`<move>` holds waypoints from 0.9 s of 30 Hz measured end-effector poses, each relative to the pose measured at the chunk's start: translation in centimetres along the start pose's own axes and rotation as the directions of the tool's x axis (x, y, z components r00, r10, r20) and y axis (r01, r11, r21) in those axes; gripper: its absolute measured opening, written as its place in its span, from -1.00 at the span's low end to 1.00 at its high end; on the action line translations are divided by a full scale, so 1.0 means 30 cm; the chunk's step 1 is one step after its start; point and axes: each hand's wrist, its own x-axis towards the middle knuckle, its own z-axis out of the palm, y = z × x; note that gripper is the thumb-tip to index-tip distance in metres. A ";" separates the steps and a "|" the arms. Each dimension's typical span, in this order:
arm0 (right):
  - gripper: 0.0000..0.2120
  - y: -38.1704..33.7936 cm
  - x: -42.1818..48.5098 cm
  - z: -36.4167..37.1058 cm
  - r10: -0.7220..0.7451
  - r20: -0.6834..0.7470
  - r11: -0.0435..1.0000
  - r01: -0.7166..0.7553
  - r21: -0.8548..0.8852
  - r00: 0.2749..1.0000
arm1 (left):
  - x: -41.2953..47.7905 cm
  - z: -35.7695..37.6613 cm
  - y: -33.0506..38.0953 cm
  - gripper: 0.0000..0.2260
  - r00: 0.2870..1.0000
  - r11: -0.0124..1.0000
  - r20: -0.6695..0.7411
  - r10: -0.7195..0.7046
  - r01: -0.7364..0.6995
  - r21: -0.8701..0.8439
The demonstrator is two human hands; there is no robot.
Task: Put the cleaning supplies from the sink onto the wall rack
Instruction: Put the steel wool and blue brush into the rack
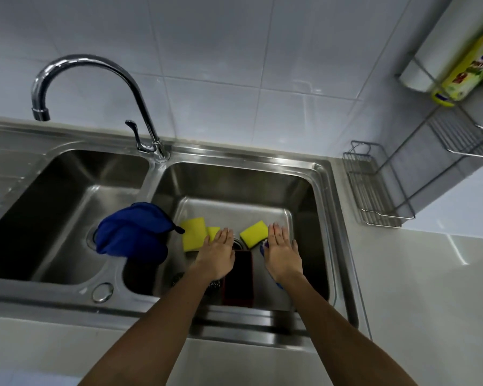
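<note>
Both my hands reach flat into the right basin of the steel sink (322, 190). My left hand (217, 253), fingers stretched, hovers over a small yellow sponge (213, 232), beside a larger yellow sponge (192, 234). My right hand (282, 250) is also flat and holds nothing; another yellow sponge (253, 233) lies just left of its fingertips, and a blue item (263, 247) peeks from under it. A dark red rectangular object (239, 277) lies between my wrists. A blue cloth (133, 231) drapes over the divider. The wire wall rack (457, 140) hangs at the right.
A chrome tap (95, 68) arches over the left basin. A yellow-green dish-soap bottle (469, 68) and a white roll (418, 76) sit on the rack's upper tier. A lower wire shelf (371, 190) stands at counter level. White countertop (430, 288) lies to the right.
</note>
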 end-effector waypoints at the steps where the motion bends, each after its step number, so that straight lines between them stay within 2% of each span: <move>1: -0.44 0.001 -0.003 0.008 0.005 0.007 1.000 -0.005 0.007 1.000 | -0.002 0.009 0.001 -0.45 1.000 1.000 0.008 -0.001 0.001 -0.001; 13: -0.39 0.040 0.012 0.082 0.046 0.094 0.998 -0.050 0.034 0.995 | 0.016 0.100 -0.006 -0.46 0.994 1.000 0.108 0.003 -0.005 0.012; 18: -0.37 0.073 0.034 0.120 0.067 0.174 0.997 -0.073 0.031 0.982 | 0.041 0.154 -0.006 -0.47 0.982 1.000 0.187 0.011 -0.008 -0.019; 27: -0.36 0.102 0.059 0.167 0.087 0.237 0.994 -0.099 0.039 0.968 | 0.059 0.217 0.002 -0.47 0.967 0.998 0.255 -0.004 0.018 -0.053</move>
